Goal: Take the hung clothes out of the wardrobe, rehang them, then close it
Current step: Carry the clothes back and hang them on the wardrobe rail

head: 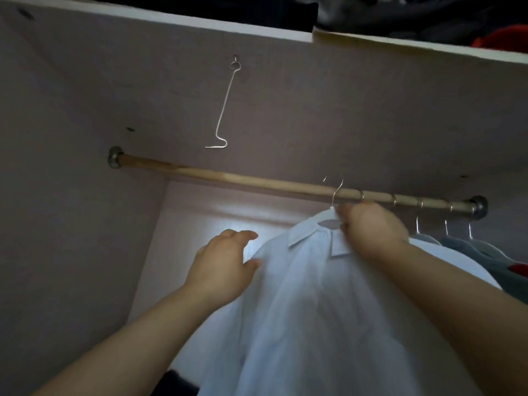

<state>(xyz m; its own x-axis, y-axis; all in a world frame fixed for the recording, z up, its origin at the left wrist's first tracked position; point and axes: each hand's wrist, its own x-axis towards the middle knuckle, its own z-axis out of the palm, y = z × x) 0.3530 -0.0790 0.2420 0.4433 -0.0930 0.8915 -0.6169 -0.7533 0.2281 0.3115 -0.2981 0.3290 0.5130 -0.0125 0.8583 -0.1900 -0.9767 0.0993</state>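
A white collared shirt hangs on a white hanger whose metal hook is up at the wooden rail, in front of it. My right hand grips the hanger's neck and the shirt collar just below the rail. My left hand rests with spread fingers on the shirt's left shoulder. Whether the hook sits over the rail I cannot tell.
Several other garments hang on hooks at the rail's right end. A bent wire hook dangles from the shelf underside above. Folded dark and red clothes lie on the upper shelf. The rail's left stretch is bare.
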